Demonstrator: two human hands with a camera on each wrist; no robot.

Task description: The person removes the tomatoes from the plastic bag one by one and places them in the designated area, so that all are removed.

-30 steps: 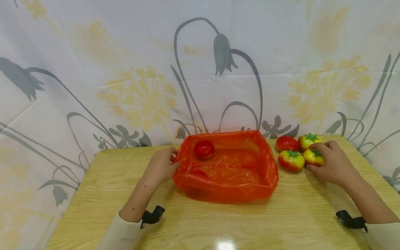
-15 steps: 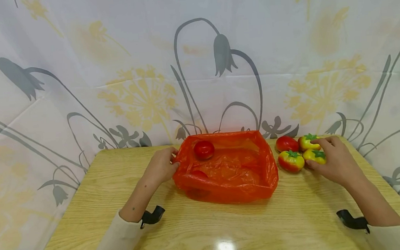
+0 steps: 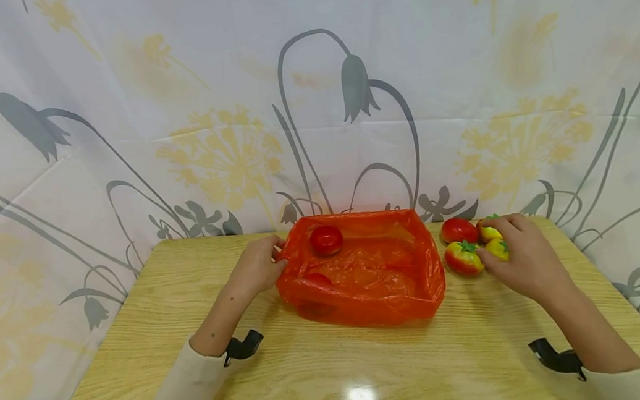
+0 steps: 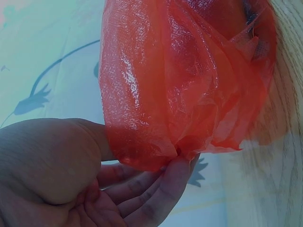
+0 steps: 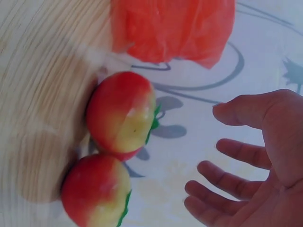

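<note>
My left hand pinches the left edge of a red plastic bag, which stands with its mouth wide open. In the left wrist view, thumb and fingers hold the bag's bunched film. Inside the bag lies a shiny red fruit; another red shape shows at its front left. Over the fruits at the right hovers my right hand, fingers spread and apart from them in the right wrist view. Nearest its thumb sits a red-and-yellow tomato-like fruit with a green leafy top. Two similar fruits are partly hidden.
A red fruit lies behind, between the bag and the partly hidden fruits. All stand on a wood-grain table, with a flower-patterned cloth hanging at its back edge.
My right hand has let its fingers off the front right fruit and shifted slightly left, toward the front left one. My left hand and the bag have stayed put.
</note>
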